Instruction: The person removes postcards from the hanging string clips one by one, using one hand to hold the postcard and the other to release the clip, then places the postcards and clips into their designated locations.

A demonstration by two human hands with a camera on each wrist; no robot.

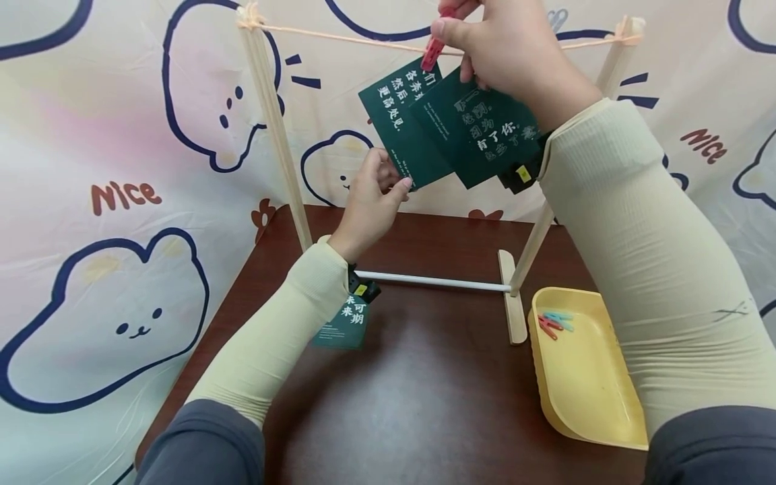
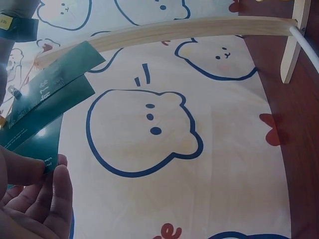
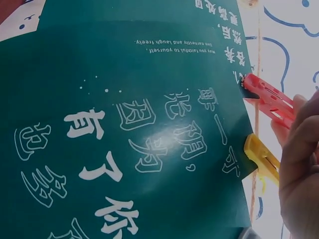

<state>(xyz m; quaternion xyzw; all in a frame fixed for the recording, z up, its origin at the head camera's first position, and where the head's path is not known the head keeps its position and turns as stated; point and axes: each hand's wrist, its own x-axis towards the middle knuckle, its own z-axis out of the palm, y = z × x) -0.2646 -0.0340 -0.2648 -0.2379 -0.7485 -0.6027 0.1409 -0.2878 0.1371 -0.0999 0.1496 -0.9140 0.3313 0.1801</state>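
Observation:
My left hand (image 1: 370, 205) pinches the lower corner of a dark green card (image 1: 400, 124) with white writing, held up at the string (image 1: 339, 37). With the fingers of my right hand (image 1: 509, 57) I grip a red clothespin (image 1: 433, 52), its tip over the card's top edge. Beside and partly over this card hangs a second green card (image 1: 451, 135). In the right wrist view, a yellow clothespin (image 3: 260, 155) sits at the second card's edge on the string, close to my right fingers. The left wrist view shows my left thumb and fingers on the first card's corner (image 2: 50, 162).
The string runs between two wooden posts (image 1: 275, 128), with a white rod (image 1: 430, 279) joining them low down. Another green card (image 1: 342, 330) lies on the brown table (image 1: 412, 404), partly behind my left forearm. A yellow tray (image 1: 591, 377) at right holds several red and blue clothespins (image 1: 553, 323).

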